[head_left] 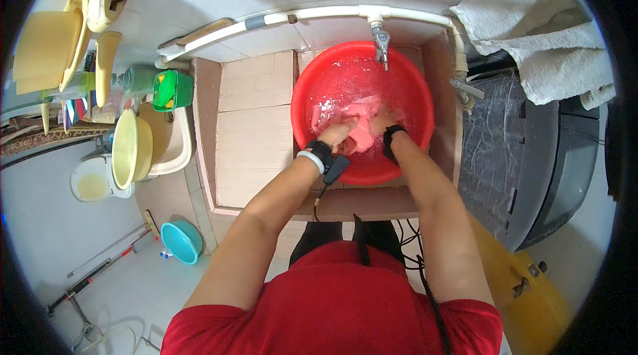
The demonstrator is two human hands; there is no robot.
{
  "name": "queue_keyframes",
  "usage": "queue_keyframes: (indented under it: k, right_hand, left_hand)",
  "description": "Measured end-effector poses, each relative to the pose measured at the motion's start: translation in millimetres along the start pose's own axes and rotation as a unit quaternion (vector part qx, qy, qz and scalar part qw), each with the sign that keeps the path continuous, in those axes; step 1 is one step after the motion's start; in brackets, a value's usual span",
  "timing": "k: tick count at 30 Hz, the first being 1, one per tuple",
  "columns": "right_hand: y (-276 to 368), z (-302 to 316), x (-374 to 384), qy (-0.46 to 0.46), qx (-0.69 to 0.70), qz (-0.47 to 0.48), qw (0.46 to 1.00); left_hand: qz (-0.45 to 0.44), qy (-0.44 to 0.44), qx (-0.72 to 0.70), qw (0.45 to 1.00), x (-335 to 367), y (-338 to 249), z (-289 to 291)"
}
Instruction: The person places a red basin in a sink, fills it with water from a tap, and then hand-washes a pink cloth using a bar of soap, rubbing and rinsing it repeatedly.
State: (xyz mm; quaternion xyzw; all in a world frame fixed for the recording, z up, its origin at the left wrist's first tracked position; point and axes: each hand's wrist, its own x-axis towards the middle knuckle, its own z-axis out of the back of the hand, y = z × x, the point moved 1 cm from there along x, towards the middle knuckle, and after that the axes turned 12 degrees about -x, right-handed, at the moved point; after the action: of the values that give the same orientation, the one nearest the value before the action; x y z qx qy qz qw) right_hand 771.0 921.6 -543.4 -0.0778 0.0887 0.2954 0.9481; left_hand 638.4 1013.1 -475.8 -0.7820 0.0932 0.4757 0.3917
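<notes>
A round red basin (365,174) with water in it stands in the tiled sink trough, under a metal tap (381,46). In the water lies a wet pink cloth (361,135), bunched and partly under the surface. My left hand (337,133) is closed on the cloth's left side, with its fingers partly hidden. From the right, my right hand (384,121) grips the cloth's other side, low in the basin and partly blurred. Both wrists carry black bands, and the left also has a white ring.
White pipe (319,13) runs along the wall behind the basin. White towels (531,36) hang at the far right above a dark plastic-covered appliance (488,149). At left are a green container (174,92), a yellow basin (126,145) and a blue basin (181,242) on the floor.
</notes>
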Motion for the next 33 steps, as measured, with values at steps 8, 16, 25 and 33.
queue_keyframes:
  k: [8, 16, 25, 33]
  right_hand:
    - [43, 122, -33, 0.232, 0.504, 0.159, 0.817]
    - [45, 198, -39, 0.103, 0.385, 0.193, 0.896]
    - [21, 152, -8, 0.011, 0.316, 0.166, 0.934]
    - [-32, 56, 20, 0.152, 0.193, 0.068, 0.967]
  left_hand:
    - [0.088, 0.006, -0.285, 0.955, 23, -34, 33]
    - [-0.103, 0.085, -0.286, 0.949, -3, -76, 22]
    - [-0.109, -0.133, 0.012, 0.985, -66, -83, -26]
    - [-0.146, -0.106, 0.085, 0.980, -31, -28, -16]
